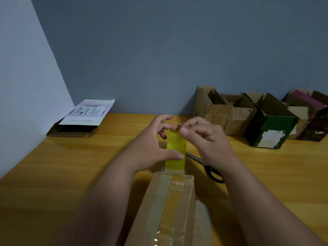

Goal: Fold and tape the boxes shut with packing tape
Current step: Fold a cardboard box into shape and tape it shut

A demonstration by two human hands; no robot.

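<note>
A closed brown cardboard box (170, 206) lies lengthwise in front of me on the wooden table, with tape strips along its top seam. At its far end a roll of yellow packing tape (176, 151) stands on edge. My left hand (152, 148) grips the roll, thumb pressed across its yellow face. My right hand (204, 137) pinches at the top of the roll with thumb and fingertips, where the tape's end lies.
Black-handled scissors (207, 166) lie just right of the roll, partly under my right wrist. Several open cardboard boxes (237, 114) stand along the back right, one dark green (273, 128). An open flat box with a shipping label (79, 119) sits at the back left corner.
</note>
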